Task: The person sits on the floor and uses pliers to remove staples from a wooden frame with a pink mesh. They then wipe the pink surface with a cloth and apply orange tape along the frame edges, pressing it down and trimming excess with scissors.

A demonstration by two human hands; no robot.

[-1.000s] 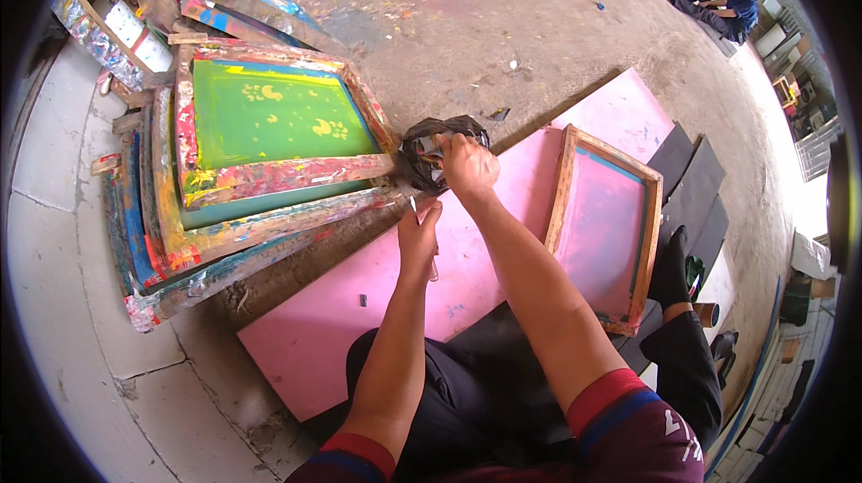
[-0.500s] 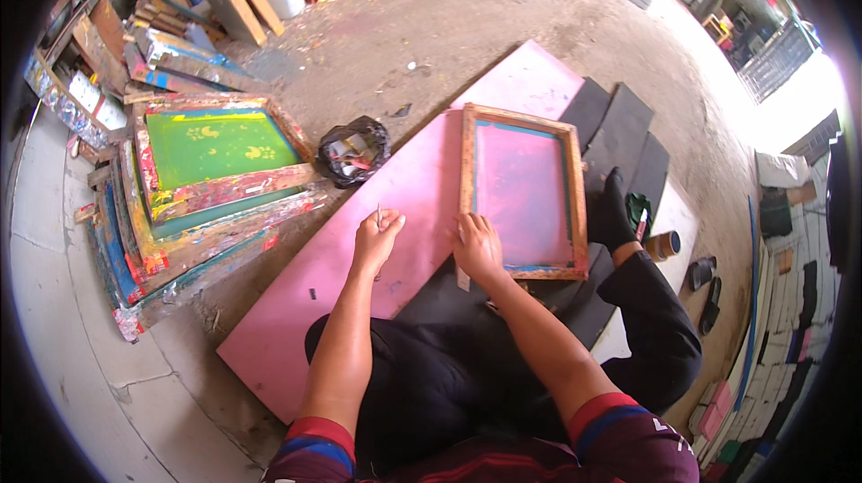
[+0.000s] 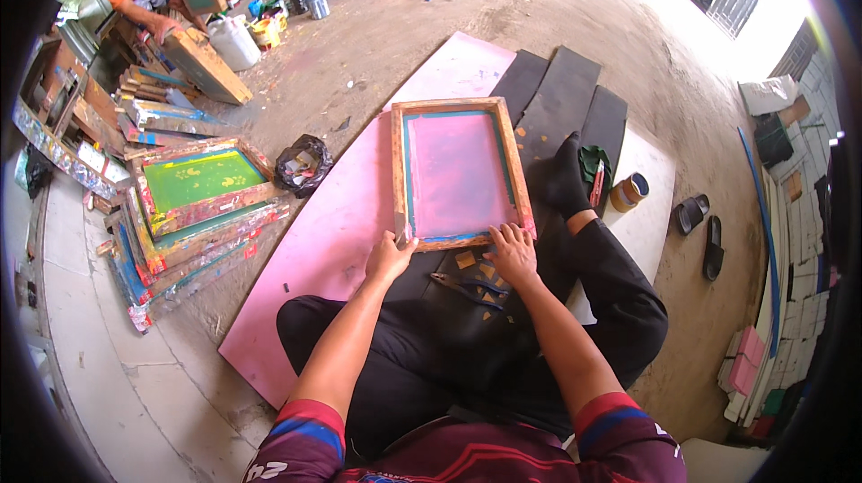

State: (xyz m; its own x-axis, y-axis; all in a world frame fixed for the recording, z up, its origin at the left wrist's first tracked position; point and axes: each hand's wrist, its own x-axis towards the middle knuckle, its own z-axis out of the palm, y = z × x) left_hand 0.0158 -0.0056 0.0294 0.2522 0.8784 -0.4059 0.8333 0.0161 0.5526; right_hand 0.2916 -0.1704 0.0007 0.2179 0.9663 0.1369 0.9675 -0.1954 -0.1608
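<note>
Wooden frame (image 3: 514, 160) over pink board (image 3: 310, 272) and black sheets (image 3: 561, 88): left hand (image 3: 391, 256) curled at its near-left corner (grip unclear), right hand (image 3: 514, 256) loosely spread on the near-right; steadying seems in hand, any shift calling for even support

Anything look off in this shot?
Loose scraps and pliers litter the black sheet on the near side of the wooden-framed screen. The stacked frames at left sit askew, edges not lined up. No fresh spill stands out.
</note>
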